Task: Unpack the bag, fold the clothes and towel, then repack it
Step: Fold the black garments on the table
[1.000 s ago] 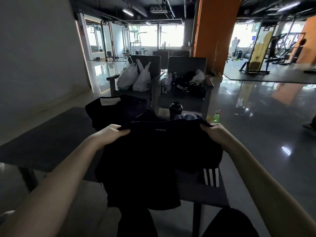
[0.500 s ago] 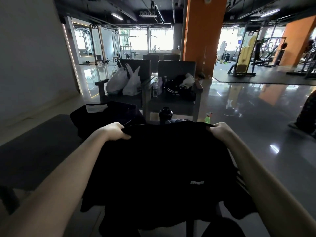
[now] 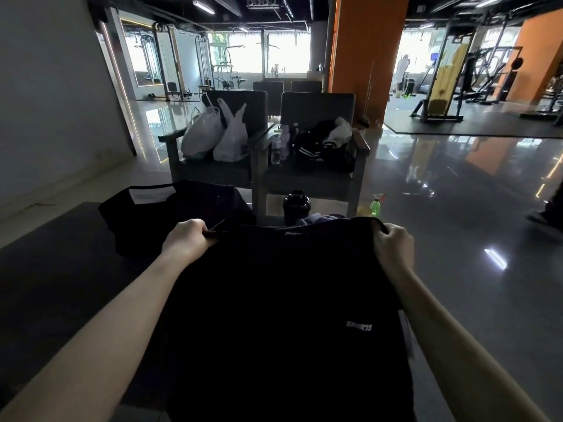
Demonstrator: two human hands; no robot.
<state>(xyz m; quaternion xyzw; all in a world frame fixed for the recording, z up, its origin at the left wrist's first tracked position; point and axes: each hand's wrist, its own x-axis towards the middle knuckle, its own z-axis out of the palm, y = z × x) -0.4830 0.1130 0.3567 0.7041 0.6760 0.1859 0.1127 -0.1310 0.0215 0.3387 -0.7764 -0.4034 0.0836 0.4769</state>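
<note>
I hold a black T-shirt [image 3: 283, 306] spread out in front of me by its shoulders. My left hand [image 3: 187, 239] grips the left shoulder and my right hand [image 3: 394, 249] grips the right one. A small white logo shows on the shirt's lower right. Beyond my left hand lies a black bag [image 3: 179, 211] with a white label. A bluish cloth [image 3: 316, 219] peeks over the shirt's collar, and a dark shaker bottle [image 3: 296, 205] stands behind it. The hanging shirt hides the surface below.
Two grey armchairs [image 3: 316, 178] stand ahead, one with white plastic bags [image 3: 213, 135], the other with dark clothes [image 3: 326, 147]. A green spray bottle [image 3: 376, 205] sits on the glossy floor. A dark bench top [image 3: 61, 254] lies at left. Gym machines fill the back right.
The shirt has gone from bunched to fully spread and hanging flat. Both hands moved apart and lifted slightly while keeping their grip on it.
</note>
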